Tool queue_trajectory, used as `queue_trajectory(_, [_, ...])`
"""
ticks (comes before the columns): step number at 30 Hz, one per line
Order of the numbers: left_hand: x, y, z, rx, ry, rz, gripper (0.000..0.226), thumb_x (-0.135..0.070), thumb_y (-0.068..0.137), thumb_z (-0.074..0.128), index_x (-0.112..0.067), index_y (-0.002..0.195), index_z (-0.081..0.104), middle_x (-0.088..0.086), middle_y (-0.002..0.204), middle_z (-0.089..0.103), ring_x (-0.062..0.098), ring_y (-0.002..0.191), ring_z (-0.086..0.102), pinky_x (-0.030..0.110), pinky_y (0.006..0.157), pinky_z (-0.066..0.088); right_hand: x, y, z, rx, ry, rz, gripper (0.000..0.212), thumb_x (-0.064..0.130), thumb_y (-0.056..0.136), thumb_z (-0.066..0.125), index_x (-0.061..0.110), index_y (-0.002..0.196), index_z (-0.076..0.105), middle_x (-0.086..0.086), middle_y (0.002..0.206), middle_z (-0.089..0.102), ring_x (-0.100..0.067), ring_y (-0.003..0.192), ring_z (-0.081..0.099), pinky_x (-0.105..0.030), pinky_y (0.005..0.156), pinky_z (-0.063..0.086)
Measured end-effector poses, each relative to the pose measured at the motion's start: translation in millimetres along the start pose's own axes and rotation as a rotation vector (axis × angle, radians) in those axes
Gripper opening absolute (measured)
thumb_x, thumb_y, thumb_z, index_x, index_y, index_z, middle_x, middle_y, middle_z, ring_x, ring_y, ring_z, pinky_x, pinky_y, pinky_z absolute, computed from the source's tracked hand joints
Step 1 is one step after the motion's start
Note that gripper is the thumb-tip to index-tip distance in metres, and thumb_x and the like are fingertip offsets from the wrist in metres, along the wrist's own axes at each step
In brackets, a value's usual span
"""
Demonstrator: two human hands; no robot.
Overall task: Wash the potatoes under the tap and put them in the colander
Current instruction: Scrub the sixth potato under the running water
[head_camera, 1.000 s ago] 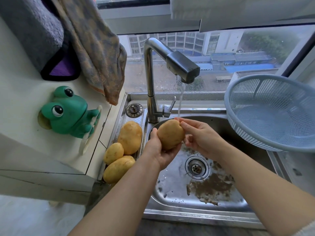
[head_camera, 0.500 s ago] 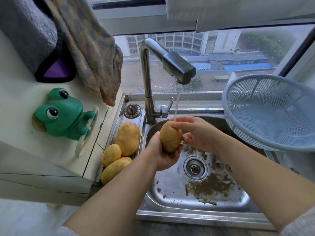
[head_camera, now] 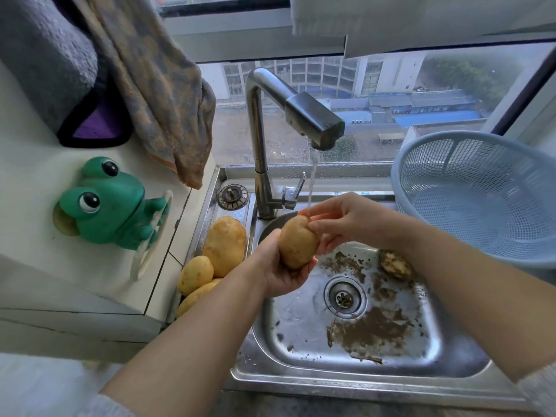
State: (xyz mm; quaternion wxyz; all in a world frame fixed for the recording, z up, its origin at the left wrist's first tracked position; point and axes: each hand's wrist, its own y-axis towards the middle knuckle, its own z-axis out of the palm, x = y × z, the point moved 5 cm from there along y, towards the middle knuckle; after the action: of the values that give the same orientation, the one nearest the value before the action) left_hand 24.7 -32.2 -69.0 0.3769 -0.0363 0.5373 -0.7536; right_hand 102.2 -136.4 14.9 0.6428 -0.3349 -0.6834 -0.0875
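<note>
1. The potato (head_camera: 298, 246) has been turned since a second ago. Then it lay broad side up, and now it stands on end between the fingers.
2. The left hand (head_camera: 282, 272) cups the lower end with its fingers curled under. The right hand (head_camera: 352, 221) pinches the top end, where the water stream (head_camera: 311, 182) from the tap (head_camera: 313, 121) lands on its fingertips.
3. I'd say a fresh face is being rinsed, so washing of this first one is still under way.
4. No potato shows in the colander (head_camera: 481, 191), beyond the right knuckles. It is cut off at the frame edge.
5. Three potatoes (head_camera: 224, 245) wait left of the left wrist, and the forearm part-hides the lowest.
6. A brown lump (head_camera: 394, 264) now shows in the sink (head_camera: 301, 326) under the right wrist. I can't make out what it is.
</note>
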Motion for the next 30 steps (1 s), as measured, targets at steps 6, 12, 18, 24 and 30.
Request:
queue_trajectory(6, [-5,1,5,0.008,0.015,0.022,0.056,-0.059,0.087,0.056,-0.004,0.101,0.061,0.009,0.068,0.063,0.017,0.051,0.062,0.021,0.047,0.053,1,3,-2,-0.165,-0.109,-0.067,0.021,0.022,0.087,0.069,0.019,0.108,0.070,-0.003,0.084,0.075,-0.017,0.059,0.065,-0.033,0.070,0.061])
queue_trajectory(12, [-12,0,6,0.022,0.047,0.032,0.056,-0.057,0.085,0.060,-0.005,0.105,0.060,0.009,0.068,0.064,0.017,0.051,0.063,0.021,0.046,0.054,-3,5,-6,-0.082,0.034,-0.012,0.029,0.013,0.089,0.066,0.016,0.118,0.066,-0.008,0.091,0.074,-0.017,0.065,0.067,-0.025,0.067,0.058])
queue_trajectory(18, [-16,-1,7,0.017,0.048,0.033,0.055,-0.056,0.085,0.060,-0.005,0.104,0.059,0.010,0.067,0.063,0.018,0.050,0.062,0.022,0.043,0.053,-3,6,-7,-0.059,0.147,0.006,0.035,0.010,0.087,0.065,0.009,0.122,0.063,-0.002,0.079,0.074,-0.014,0.062,0.065,-0.021,0.065,0.056])
queue_trajectory(24, [-15,-3,10,0.005,0.010,0.038,0.058,-0.058,0.086,0.058,-0.004,0.106,0.059,0.011,0.066,0.062,0.018,0.051,0.062,0.022,0.046,0.055,-4,10,-6,-0.200,0.069,-0.032,0.031,0.018,0.085,0.070,0.010,0.115,0.068,0.001,0.066,0.071,-0.013,0.054,0.060,-0.020,0.057,0.052])
queue_trajectory(30, [-20,-8,9,-0.010,0.025,0.068,0.047,-0.049,0.090,0.054,-0.003,0.096,0.061,0.010,0.071,0.061,0.018,0.054,0.060,0.023,0.044,0.054,-9,6,-8,0.022,0.312,0.050,0.042,0.010,0.075,0.070,0.013,0.117,0.065,-0.004,0.095,0.073,-0.014,0.068,0.066,-0.024,0.070,0.057])
